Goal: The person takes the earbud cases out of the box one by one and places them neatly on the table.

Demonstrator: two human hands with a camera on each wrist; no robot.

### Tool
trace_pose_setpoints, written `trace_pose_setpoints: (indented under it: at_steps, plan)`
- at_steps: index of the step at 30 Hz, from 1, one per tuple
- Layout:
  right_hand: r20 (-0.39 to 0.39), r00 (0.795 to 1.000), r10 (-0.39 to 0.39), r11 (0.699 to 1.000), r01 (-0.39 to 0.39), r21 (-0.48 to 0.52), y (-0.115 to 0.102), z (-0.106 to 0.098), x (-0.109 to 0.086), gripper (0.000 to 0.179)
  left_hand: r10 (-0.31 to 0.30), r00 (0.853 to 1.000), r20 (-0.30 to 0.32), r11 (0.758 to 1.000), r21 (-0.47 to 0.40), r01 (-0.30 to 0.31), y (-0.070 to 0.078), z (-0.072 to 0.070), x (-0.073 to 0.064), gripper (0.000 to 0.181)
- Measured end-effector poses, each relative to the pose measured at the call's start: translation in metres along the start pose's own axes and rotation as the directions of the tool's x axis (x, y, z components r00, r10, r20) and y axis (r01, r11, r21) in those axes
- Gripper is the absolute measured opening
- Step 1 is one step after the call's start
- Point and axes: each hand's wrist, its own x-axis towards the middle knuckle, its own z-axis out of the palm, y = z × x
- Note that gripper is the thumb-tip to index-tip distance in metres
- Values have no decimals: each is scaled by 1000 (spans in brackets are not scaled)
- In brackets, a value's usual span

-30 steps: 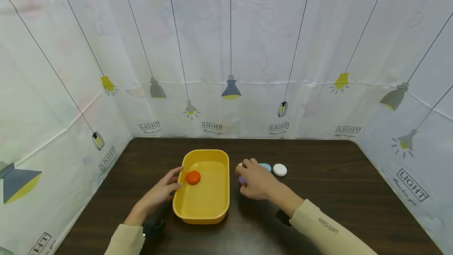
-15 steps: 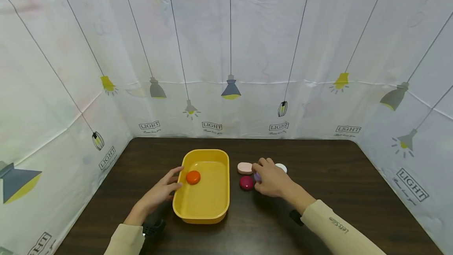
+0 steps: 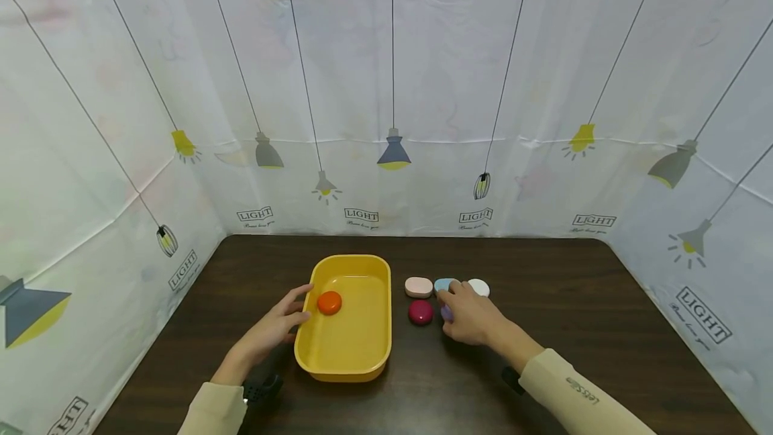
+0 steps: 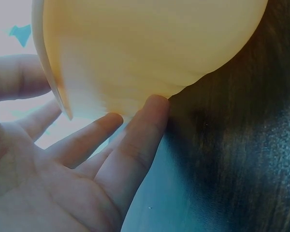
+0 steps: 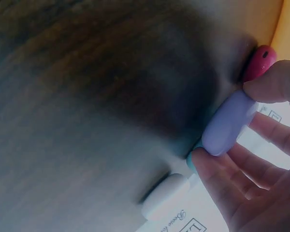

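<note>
My right hand [image 3: 472, 314] pinches a smooth purple rounded case [image 5: 229, 123] between thumb and fingertips, low over the table. Left of it lies a round crimson case [image 3: 421, 312], which shows a small dark slot in the right wrist view. Just behind are an oblong pale pink case [image 3: 419, 287], a blue case [image 3: 443, 284] partly covered by my fingers, and a white case [image 3: 480, 287]. With its fingers extended, my left hand [image 3: 276, 327] touches the outer left side of a yellow bin [image 3: 300, 348]. Inside the bin sits a round orange case [image 3: 329, 303].
The dark wooden table [image 3: 543, 267] has a printed curtain [image 3: 435, 86] around its back and sides. A dark band [image 3: 263, 389] shows beneath my left wrist, and another [image 3: 512, 380] beneath the right.
My right hand has moved to the right with the purple case, then slightly toward me. The pink and crimson cases have come into view. My left hand and the bin stay put.
</note>
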Motion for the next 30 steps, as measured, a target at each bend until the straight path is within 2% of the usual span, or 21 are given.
trace_pose_setpoints:
  at_steps: [14,22,25,30]
  plan:
    - [1,1000,-29,999,29,-21,4,6,-1,34,3,1000,7,1000,3,-3,2,1,-2,58]
    - [-91,991,-102,994,99,-40,-1,-8,-3,26,10,1000,29,1000,3,-10,1,0,-1,59]
    - [-104,989,-109,994,106,-38,-5,-15,-1,23,9,1000,25,1000,7,-9,1,0,-1,58]
    - [-100,992,-82,997,80,-19,-13,-29,4,30,8,1000,22,1000,11,-8,0,0,-1,59]
